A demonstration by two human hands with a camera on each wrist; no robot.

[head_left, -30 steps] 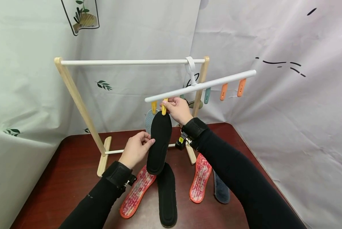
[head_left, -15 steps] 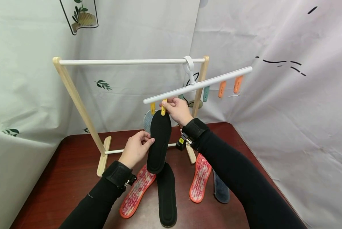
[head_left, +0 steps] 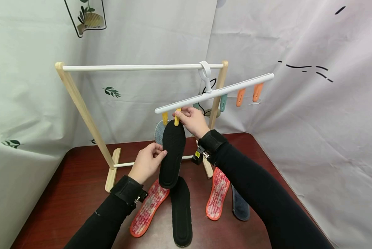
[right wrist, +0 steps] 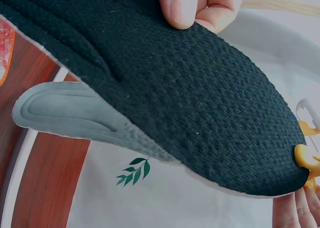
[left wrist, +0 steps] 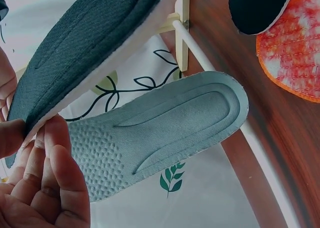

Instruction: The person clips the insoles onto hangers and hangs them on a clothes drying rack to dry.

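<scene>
1. Left hand (head_left: 146, 162) pinching the side edge of the black insole (head_left: 172, 152); right hand (head_left: 192, 120) squeezing the yellow clip (head_left: 176, 118) on the white hanger bar (head_left: 214, 93).
2. Best done by seating the toe end deep in the clip's mouth before easing off, steadying the edge meanwhile.
3. Hanging above the table (head_left: 76, 193), in front of a grey insole (left wrist: 160, 133).
4. Long axis near vertical; toe up, heel down.
</scene>
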